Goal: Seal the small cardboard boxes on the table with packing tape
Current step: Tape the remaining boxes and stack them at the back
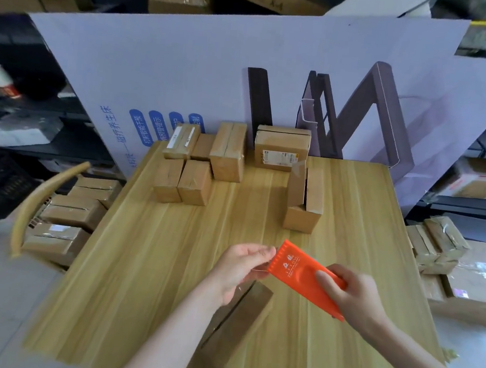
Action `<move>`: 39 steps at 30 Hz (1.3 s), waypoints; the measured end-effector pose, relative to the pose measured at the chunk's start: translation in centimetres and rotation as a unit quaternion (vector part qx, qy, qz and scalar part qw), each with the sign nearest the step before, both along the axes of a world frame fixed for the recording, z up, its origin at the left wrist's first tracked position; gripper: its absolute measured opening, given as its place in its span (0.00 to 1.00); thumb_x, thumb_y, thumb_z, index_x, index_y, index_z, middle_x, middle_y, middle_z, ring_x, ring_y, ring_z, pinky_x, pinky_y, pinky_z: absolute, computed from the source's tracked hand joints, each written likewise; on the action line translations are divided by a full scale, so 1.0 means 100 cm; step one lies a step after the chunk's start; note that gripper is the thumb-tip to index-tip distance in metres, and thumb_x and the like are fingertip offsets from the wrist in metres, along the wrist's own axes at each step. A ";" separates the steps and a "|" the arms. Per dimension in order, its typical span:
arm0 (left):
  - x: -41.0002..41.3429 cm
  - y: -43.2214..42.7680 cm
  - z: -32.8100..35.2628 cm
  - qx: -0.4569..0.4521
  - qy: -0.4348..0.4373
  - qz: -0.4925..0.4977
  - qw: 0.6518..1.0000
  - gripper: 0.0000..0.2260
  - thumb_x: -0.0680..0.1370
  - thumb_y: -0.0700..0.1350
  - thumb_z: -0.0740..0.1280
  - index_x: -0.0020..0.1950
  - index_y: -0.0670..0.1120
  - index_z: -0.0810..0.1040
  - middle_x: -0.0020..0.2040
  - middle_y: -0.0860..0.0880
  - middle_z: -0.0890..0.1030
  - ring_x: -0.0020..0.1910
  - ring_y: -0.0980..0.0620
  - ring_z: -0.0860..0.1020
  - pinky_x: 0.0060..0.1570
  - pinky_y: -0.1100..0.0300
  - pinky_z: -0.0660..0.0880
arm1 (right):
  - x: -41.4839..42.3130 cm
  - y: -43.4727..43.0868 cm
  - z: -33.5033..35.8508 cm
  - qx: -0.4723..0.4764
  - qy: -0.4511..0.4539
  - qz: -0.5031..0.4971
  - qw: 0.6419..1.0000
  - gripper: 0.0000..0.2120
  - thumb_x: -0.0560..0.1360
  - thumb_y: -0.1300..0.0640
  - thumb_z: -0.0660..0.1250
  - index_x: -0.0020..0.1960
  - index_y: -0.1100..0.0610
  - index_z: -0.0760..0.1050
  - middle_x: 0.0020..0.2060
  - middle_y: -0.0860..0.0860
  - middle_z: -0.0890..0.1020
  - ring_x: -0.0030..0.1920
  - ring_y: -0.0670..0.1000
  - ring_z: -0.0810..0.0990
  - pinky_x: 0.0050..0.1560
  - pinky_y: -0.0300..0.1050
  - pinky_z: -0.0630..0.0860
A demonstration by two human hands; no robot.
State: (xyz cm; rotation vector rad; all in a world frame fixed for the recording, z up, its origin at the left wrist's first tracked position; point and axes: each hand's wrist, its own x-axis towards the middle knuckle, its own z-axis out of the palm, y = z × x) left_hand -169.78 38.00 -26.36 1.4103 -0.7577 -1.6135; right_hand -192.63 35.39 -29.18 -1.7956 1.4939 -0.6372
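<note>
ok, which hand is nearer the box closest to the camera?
Left. The left hand, pinching the tape, is over the far end of the box; the right hand is off to its right, gripping the orange tape dispenser.

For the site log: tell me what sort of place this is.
Probably a packing or stock room: small cardboard boxes stand on a wooden table, more fill the chair beside it, and the left hand and right hand hold an orange tape dispenser.
</note>
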 end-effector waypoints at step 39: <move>0.047 -0.025 -0.040 0.089 -0.326 0.084 0.938 0.09 0.72 0.33 0.67 0.37 0.45 0.83 0.35 0.48 0.85 0.35 0.52 0.84 0.43 0.57 0.81 | -0.013 0.023 0.015 0.124 0.132 -0.013 0.983 0.15 0.74 0.42 0.68 0.37 0.52 0.80 0.28 0.50 0.80 0.25 0.48 0.80 0.26 0.49 0.79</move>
